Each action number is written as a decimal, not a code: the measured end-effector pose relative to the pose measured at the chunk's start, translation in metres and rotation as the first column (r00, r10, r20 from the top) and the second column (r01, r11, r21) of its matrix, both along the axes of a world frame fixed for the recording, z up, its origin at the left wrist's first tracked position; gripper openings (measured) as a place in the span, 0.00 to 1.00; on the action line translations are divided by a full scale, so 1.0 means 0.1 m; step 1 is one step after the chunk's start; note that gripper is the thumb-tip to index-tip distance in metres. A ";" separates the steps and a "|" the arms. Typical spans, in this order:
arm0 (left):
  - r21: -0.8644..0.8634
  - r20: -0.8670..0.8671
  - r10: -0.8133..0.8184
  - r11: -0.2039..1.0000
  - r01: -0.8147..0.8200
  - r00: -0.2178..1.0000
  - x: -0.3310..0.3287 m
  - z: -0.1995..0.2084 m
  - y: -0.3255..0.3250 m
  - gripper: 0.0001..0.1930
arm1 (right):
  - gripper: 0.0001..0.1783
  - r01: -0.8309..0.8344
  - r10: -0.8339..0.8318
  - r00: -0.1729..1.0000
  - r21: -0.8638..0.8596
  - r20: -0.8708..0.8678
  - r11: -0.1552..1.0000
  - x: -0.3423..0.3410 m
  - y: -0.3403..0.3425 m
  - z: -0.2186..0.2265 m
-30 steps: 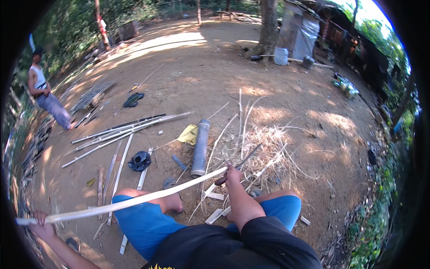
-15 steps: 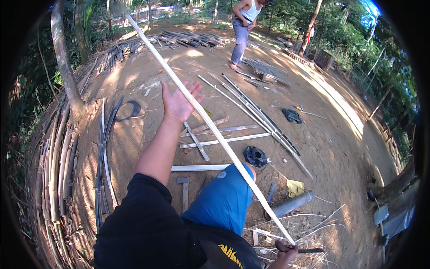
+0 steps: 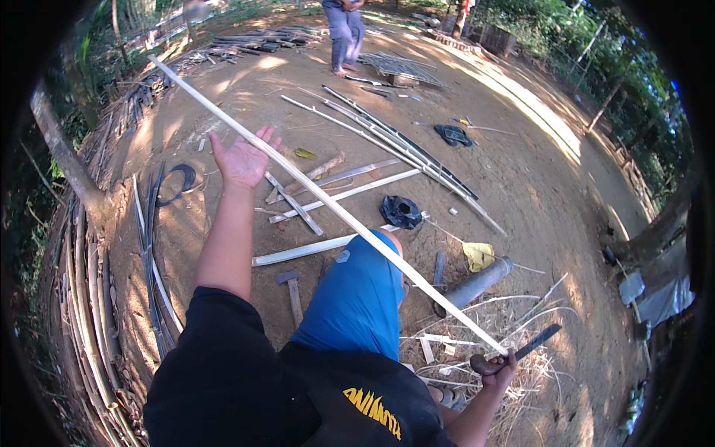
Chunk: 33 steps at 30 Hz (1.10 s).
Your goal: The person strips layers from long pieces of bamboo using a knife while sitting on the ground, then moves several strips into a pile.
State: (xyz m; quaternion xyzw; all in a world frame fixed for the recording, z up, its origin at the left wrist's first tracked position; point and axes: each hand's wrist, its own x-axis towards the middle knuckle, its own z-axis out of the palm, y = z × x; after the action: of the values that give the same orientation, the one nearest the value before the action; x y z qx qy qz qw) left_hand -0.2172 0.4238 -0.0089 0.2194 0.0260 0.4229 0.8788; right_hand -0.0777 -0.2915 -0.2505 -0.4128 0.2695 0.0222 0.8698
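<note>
A long pale split-bamboo strip (image 3: 328, 205) runs diagonally from the upper left, across my raised knee, down to the lower right. My left hand (image 3: 244, 158) is open, palm up, with its stretched fingers under the strip's upper part. My right hand (image 3: 500, 372) is closed around a knife, whose curved dark handle (image 3: 485, 365) and dark blade (image 3: 538, 340) stick out on either side. The strip's lower end meets this hand; whether the fingers also pinch it is hard to make out. Pale shavings (image 3: 521, 320) lie beneath it.
A hammer-like tool (image 3: 290, 287) lies left of my knee, a dark bamboo tube (image 3: 477, 283) to the right. Ahead are a black bag (image 3: 401, 212), cut strips (image 3: 342, 195) and long poles (image 3: 402, 153). Bamboo poles (image 3: 89, 313) lie far left; another person (image 3: 344, 33) stands ahead.
The strip and my left hand sit further left in view, as does the scene around them. My right hand has risen and turned, so the knife blade now points up to the right.
</note>
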 end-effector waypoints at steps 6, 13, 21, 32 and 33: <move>-0.003 -0.164 0.052 0.999 -0.053 0.985 0.06 -0.50 0.51 0.44 | 0.14 -0.020 0.017 0.992 0.017 0.128 1.000 0.01 0.20 0.86; 0.043 -0.503 0.117 0.993 -0.110 0.856 0.28 -1.63 2.02 0.17 | 0.16 -0.024 0.003 0.970 0.084 0.243 0.996 -0.20 0.06 1.27; 0.011 -0.574 0.181 0.977 -0.213 0.798 0.55 -2.06 1.96 0.12 | 0.12 -0.003 -0.001 0.952 0.011 0.308 1.000 -0.43 0.02 1.39; 0.043 -0.491 0.189 0.980 -0.193 0.851 0.52 -1.75 1.77 0.15 | 0.11 0.058 -0.077 0.947 0.070 0.313 0.996 -0.40 0.01 1.38; 0.023 -0.465 0.184 0.980 -0.196 0.866 0.51 -1.65 1.73 0.16 | 0.10 0.085 -0.097 0.950 0.054 0.296 0.995 -0.40 -0.01 1.36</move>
State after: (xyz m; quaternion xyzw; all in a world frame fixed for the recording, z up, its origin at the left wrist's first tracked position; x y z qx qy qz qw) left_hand -0.1657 0.5970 -0.1740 0.2996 0.2626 0.4420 0.8037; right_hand -0.1173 -0.2920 -0.1142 -0.3810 0.1535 -0.0750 0.9087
